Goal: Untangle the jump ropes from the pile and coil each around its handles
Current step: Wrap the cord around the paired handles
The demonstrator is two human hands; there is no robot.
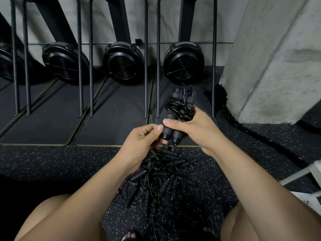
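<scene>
1. Just right of the frame's centre, my right hand (192, 129) grips a pair of handles (171, 131), two black jump-rope handles lying side by side. My thumb lies across their front and my fingers curl round the back.
2. Above that hand, thin black cord (180, 106) is wound round the handles in loose turns, and the handles' upper ends stick out past it.
3. My left hand (140, 140) is just to the left, fingers curled. It pinches the lower end of the left handle between thumb and fingertips, and my two thumbs almost touch.
4. Below both hands, in the lower middle of the frame, the pile of jump ropes (163, 176) lies on the floor (52, 162) between my bare knees (57, 214). Ribbed black handles point every way, with thin cords looping among them.
5. I cannot tell whether any cord runs from the held pair down into the pile.
6. The floor is black rubber flecked with white, and dark mats (112, 119) lie beyond the pile.
7. Across the top of the frame, round black flywheel housings (123, 61) stand in a row between dark metal bars (145, 66), against a grey wall.
8. A concrete pillar (278, 58) fills the upper right, with a thick black rope (220, 96) at its foot.
</scene>
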